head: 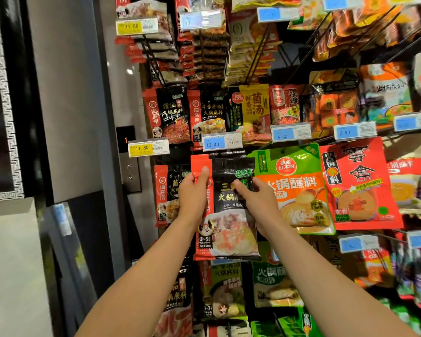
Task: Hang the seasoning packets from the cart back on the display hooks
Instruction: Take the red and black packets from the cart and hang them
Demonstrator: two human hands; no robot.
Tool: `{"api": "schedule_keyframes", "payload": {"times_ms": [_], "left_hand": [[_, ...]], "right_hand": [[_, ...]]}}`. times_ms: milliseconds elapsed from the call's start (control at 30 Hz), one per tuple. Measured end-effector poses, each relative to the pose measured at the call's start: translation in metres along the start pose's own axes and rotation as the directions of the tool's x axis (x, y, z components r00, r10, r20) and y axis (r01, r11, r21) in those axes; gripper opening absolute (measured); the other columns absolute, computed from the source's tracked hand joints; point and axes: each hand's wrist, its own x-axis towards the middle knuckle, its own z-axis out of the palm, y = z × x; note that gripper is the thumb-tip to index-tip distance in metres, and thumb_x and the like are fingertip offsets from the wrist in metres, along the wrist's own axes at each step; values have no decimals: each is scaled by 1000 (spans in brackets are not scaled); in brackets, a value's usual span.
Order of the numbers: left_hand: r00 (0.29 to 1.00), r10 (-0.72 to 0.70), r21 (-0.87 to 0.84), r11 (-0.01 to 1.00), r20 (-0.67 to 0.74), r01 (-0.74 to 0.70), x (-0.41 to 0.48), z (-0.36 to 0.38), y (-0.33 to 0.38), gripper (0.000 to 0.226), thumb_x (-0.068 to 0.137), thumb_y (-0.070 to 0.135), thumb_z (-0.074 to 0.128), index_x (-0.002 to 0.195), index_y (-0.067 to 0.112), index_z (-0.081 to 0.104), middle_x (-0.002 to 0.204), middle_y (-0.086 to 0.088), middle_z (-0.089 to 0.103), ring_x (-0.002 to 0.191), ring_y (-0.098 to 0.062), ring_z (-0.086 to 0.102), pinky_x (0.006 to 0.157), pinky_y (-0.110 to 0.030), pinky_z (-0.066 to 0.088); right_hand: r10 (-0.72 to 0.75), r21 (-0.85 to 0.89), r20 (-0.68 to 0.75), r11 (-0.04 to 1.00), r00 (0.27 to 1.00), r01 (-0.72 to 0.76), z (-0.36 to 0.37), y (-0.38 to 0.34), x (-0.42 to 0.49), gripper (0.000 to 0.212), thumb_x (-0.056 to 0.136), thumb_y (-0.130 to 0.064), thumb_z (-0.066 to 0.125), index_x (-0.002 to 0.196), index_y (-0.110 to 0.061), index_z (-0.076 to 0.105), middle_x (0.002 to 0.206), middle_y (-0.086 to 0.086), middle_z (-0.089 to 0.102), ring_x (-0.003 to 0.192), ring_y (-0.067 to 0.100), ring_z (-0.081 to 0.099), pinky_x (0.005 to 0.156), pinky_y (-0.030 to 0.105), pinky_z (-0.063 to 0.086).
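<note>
A red and black seasoning packet (231,224) is held upright against the display, just below the blue 13.40 price tag (221,142). My left hand (193,194) grips its red left edge near the top, thumb on the front. My right hand (258,198) pinches the packet's upper right side, thumb across the black front. The hook behind the packet is hidden. The cart is out of view.
Rows of hanging packets fill the display. A green and orange packet (297,190) hangs right of the held one, then a red packet (360,183). A similar red and black packet (167,195) hangs to the left. A grey wall with lift buttons (130,171) stands left.
</note>
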Motion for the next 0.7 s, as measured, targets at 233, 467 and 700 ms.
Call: {"api": "schedule_keyframes", "payload": {"times_ms": [233,467,700], "left_hand": [[997,-41,-32,999,-60,39,5,7,6,43,102,47,57,80,10,55,68,-6,46,66,-21,44,67,-36,36],[997,-18,-89,996,-74,11,19,7,13,51,97,56,59,85,6,63,78,-9,60,71,-25,55,71,-40,47],[990,-49,-75,996,-129,40,30,16,11,43,101,49,59,74,16,56,72,-10,53,68,-23,48,66,-38,39]], "right_hand": [[-50,-88,-22,995,998,48,-7,0,7,36,105,-46,52,93,-16,68,84,-1,58,86,20,53,72,34,40],[-38,-47,-29,998,999,37,2,-8,21,48,104,-47,53,137,-13,63,122,-2,64,110,15,53,99,36,45],[-26,-90,-60,996,998,20,8,-13,34,50,104,-48,52,138,-13,62,140,4,61,130,25,54,108,44,46]]}}
